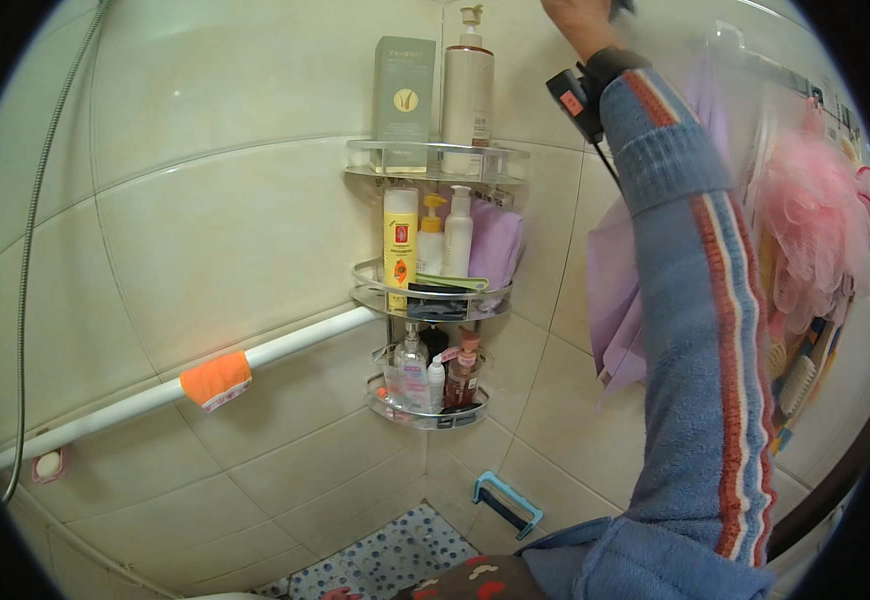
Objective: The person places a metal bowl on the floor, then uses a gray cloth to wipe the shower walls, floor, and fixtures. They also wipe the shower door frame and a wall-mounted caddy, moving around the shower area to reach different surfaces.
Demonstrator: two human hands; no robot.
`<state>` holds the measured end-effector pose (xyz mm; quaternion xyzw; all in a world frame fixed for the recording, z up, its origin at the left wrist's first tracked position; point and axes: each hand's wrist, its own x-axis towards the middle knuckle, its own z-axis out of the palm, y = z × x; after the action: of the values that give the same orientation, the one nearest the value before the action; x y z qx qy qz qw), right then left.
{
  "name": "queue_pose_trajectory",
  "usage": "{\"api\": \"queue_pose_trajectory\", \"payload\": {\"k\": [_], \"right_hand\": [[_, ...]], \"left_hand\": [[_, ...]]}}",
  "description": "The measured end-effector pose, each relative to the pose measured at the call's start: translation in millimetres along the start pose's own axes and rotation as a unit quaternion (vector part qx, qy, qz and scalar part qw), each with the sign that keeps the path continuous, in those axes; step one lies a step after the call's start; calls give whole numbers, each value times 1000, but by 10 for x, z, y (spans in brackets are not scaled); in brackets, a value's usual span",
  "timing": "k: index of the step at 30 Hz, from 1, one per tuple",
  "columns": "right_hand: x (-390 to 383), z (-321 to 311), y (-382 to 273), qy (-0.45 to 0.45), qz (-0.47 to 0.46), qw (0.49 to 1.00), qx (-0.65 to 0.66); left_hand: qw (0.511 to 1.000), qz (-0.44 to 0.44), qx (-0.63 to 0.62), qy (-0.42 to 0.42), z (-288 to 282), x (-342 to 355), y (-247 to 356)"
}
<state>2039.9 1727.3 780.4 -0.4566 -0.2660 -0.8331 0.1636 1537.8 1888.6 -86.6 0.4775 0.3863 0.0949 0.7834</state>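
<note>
My right arm, in a blue sleeve with red and white stripes, reaches up along the right side. At the top edge is my right hand (577,22), its fingers cut off by the frame. Beside it shows the end of a dark object (622,8), too little of it to name. A black device (575,103) with an orange label sits at the wrist on a dark strap. Nearest to this arm hangs lilac cloth (615,300), partly hidden behind the sleeve. My left hand is not in view.
A three-tier corner rack (438,160) holds several bottles, a green box (404,100) and a purple pouch (495,243). An orange cloth (217,379) hangs over a white rail (295,344). Pink bath puffs (815,200) and brushes hang right. A blue-framed holder (508,506) is low on the wall.
</note>
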Motion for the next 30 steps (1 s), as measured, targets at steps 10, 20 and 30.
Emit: {"api": "queue_pose_trajectory", "payload": {"k": [10, 20, 30], "right_hand": [[-870, 427, 598, -84, -132, 985, 78], [-1208, -388, 353, -246, -122, 961, 40], [-2331, -1295, -111, -301, -13, 953, -40]], "left_hand": [[992, -40, -75, -98, 244, 734, 303], [995, -31, 1, -91, 297, 398, 744], [993, -44, 58, -96, -582, 107, 844]]}}
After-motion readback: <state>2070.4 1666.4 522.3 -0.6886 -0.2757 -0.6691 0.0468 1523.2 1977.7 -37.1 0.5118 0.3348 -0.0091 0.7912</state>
